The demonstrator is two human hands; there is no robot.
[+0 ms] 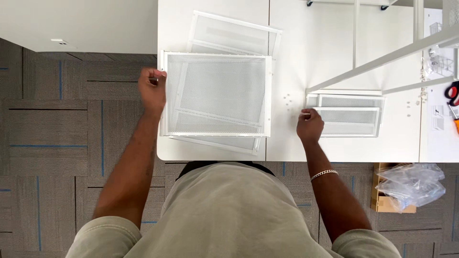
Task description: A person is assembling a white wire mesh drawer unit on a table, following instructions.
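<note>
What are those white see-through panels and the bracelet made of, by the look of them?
The panels look like metal painted matte white: fine perforated mesh inside folded rims, with the lower panels showing through. The left hand grips the top one's edge. The smaller panels by the right hand look the same. The bracelet seems a silver-coloured metal chain, links glinting; which metal is unclear.

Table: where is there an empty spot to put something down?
Bare white table lies between the big mesh panel and the slanted frame bar, above the tiny screws. Another strip runs along the near edge under the small mesh trays. The far right, by the scissors, is crowded.
</note>
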